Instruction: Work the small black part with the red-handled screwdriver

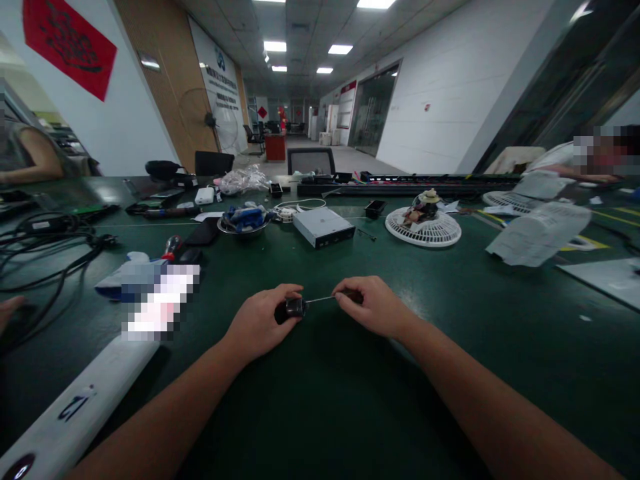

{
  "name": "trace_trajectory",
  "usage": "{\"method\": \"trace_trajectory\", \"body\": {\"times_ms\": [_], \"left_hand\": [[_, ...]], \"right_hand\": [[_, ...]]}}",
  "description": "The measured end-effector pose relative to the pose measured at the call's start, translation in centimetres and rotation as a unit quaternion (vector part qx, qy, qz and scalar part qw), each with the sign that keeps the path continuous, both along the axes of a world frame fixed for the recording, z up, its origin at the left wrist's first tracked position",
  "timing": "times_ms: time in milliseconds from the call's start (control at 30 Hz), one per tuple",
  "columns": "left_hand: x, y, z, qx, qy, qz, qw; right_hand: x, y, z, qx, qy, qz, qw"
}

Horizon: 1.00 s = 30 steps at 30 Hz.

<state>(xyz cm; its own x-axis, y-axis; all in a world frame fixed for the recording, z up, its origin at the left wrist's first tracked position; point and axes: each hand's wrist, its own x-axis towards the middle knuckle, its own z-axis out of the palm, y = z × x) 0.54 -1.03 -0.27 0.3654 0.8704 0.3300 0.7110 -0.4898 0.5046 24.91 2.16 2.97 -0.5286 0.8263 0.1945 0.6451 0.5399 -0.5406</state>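
Observation:
My left hand (265, 319) is closed around a small dark cylindrical part (295, 307), resting low over the green tabletop. Between thumb and fingers of my right hand (367, 305) is the handle of a screwdriver (321, 300). Its thin metal shaft points left, and the tip meets the right end of the dark part. Whether the tip sits inside the part or only touches it, I cannot tell. Most of the handle is covered by my right fingers. Beyond both hands lies a grey disc drive (324, 225).
At the back stand a metal bowl (243, 229) with blue items and a white fan grille (425, 230). On the left are a long white device (85, 400), a red-handled screwdriver (173, 247) and black cables (55, 240). Two other people sit at the sides.

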Motion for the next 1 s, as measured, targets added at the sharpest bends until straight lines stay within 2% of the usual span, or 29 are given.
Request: {"method": "trace_trajectory", "body": {"times_ms": [100,300,433,633,800,1000], "left_hand": [[0.02,0.0,-0.03,0.003,-0.003,0.0,1.0],[0.03,0.03,-0.14,0.012,-0.003,-0.002,1.0],[0.0,0.09,-0.2,0.018,-0.004,-0.003,1.0],[-0.1,0.19,-0.28,0.027,-0.007,0.0,1.0],[-0.19,0.22,-0.2,0.028,-0.016,0.039,0.999],[-0.16,0.24,-0.01,0.028,-0.054,0.1,0.993]], "right_hand": [[0.17,0.08,-0.06,-0.003,-0.021,0.001,1.0],[0.17,-0.22,0.22,-0.068,0.011,0.031,0.997],[0.03,-0.13,0.2,-0.047,0.017,0.01,0.999],[0.19,0.19,-0.05,-0.013,-0.032,-0.012,0.999],[0.27,-0.02,0.02,-0.063,-0.019,0.028,0.997],[0.14,-0.13,-0.16,-0.119,0.023,0.034,0.992]]}}
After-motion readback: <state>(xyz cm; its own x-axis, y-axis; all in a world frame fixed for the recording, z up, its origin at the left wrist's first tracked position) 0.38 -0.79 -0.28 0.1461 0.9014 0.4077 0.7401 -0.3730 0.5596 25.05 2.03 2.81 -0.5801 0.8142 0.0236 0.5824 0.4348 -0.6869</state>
